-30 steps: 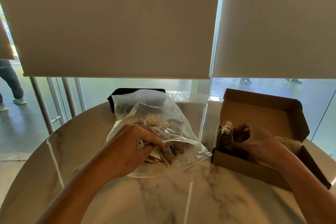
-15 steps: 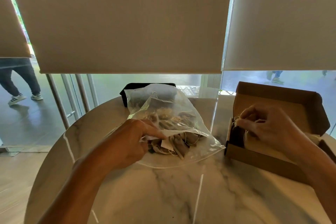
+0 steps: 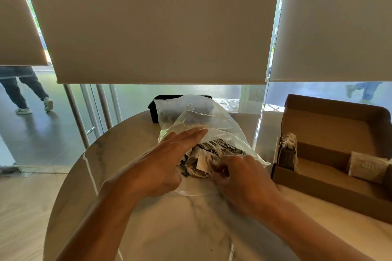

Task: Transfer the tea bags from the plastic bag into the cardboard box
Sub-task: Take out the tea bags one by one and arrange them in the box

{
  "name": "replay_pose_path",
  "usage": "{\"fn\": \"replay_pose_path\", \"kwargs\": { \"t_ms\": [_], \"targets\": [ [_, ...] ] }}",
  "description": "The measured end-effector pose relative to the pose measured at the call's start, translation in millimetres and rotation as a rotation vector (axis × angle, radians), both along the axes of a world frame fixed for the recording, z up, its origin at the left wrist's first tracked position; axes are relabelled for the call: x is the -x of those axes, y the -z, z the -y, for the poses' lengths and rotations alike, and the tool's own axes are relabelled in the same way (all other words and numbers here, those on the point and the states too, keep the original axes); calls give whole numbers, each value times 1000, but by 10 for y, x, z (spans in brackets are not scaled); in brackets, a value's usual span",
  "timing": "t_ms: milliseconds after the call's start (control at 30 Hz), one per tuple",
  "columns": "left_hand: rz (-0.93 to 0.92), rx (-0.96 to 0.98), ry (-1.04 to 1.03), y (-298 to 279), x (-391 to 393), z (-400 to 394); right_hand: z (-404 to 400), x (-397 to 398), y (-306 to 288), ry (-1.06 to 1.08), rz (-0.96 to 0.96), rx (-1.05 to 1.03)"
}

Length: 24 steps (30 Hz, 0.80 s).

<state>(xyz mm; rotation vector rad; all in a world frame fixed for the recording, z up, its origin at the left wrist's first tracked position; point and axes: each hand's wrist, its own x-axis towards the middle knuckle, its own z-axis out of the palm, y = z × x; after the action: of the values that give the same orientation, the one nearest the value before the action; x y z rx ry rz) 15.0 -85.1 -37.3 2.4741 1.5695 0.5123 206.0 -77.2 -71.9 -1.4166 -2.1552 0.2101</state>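
Both hands at the plastic bag point(image 3: 203, 121), frame centre.
Left hand point(image 3: 167, 163) lies flat, fingers straight, on the bag; right hand point(image 3: 239, 174) curls into its tea bags point(image 3: 209, 155); cardboard box point(image 3: 331, 184) open at right.

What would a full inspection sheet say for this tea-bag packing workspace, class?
Surface: round marble table.
Job's things: plastic bag lying open-mouthed, tea bags inside; cardboard box open, a few bags standing at its left end.
Clutter: black container behind the bag.
Grippers: left hand flat on the bag; right hand curled at the bag's mouth among the tea bags.
Cables: nothing seen.
Surroundings: roller blinds, glass, passers-by outside.
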Motion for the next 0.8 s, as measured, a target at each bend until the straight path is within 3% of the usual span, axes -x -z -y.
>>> {"fn": "replay_pose_path", "kwargs": {
  "t_ms": [200,333,500,633,800],
  "targets": [
    [45,-6,6,26,9,-26,-71,0,51,61,94,-37],
    [56,-22,11,39,13,-47,-70,-85,26,79,52,-5],
    [125,-44,11,6,-30,-46,1,-262,-124,8,-205,113],
    [167,-14,13,-10,-34,-30,107,-399,-344,-171,-579,275],
    [235,-81,27,-33,-42,-25,134,-460,-471,-294,-741,274]
  ]
}}
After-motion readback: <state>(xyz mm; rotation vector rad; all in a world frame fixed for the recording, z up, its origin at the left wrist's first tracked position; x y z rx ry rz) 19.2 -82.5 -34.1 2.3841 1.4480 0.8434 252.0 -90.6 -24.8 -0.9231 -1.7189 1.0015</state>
